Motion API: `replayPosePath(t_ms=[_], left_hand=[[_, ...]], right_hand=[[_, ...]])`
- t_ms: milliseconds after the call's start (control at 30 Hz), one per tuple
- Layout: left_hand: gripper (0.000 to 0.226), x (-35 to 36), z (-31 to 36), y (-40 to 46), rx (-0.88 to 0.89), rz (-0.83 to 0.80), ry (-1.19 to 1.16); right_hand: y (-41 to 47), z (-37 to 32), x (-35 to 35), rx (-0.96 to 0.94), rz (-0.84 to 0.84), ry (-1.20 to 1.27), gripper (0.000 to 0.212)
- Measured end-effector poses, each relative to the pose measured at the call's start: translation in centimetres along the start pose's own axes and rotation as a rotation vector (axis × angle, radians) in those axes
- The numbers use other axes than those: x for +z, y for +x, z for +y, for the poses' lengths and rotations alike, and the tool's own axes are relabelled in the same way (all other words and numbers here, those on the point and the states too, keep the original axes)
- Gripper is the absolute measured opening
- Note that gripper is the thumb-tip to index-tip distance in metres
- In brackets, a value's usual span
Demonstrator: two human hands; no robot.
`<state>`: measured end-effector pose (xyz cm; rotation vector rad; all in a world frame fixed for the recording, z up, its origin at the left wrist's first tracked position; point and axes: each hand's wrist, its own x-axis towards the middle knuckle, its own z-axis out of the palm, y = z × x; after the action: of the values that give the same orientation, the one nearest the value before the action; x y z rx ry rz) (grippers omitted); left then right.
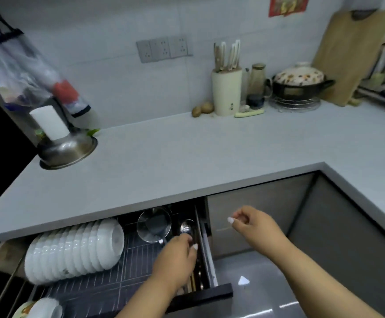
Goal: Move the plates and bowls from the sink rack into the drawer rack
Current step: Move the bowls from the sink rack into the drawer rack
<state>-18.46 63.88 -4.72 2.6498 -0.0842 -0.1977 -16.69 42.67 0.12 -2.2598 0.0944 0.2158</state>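
Note:
The drawer rack (pixel 127 269) is pulled out under the counter. A row of several white bowls (pixel 77 251) stands on edge in its left part. A patterned bowl (pixel 38 308) shows at the bottom left corner. My left hand (pixel 177 255) reaches into the drawer's right utensil compartment, fingers curled round the handle of a metal spoon (pixel 186 226). My right hand (pixel 253 226) hovers in front of the grey cabinet door, fingers loosely curled and holding nothing. The sink rack is out of view.
A wire strainer (pixel 154 226) lies in the drawer behind my left hand. On the counter (pixel 187 161) are a steel bowl (pixel 67 150), a knife block (pixel 226 90), a clay pot (pixel 300 82) and a cutting board (pixel 352 53).

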Motion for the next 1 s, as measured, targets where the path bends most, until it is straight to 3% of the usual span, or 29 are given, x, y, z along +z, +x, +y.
replayPosePath(t_ms=[533, 767, 933, 1000], left_hand=[[0.048, 14.9, 31.4, 11.7, 0.478, -0.173, 0.054], [0.061, 20.7, 40.3, 14.0, 0.623, -0.321, 0.161], [0.075, 24.3, 43.8, 14.9, 0.645, -0.455, 0.359], [0.089, 25.4, 44.9, 15.1, 0.678, -0.479, 0.471]], right_hand=[[0.2, 21.5, -27.5, 0.300, 0.447, 0.050, 0.016], [-1.5, 29.2, -34.9, 0.452, 0.638, 0.032, 0.018], [-2.1, 33.2, -37.8, 0.491, 0.797, 0.029, 0.014], [-1.7, 34.9, -38.9, 0.502, 0.861, 0.002, 0.021]])
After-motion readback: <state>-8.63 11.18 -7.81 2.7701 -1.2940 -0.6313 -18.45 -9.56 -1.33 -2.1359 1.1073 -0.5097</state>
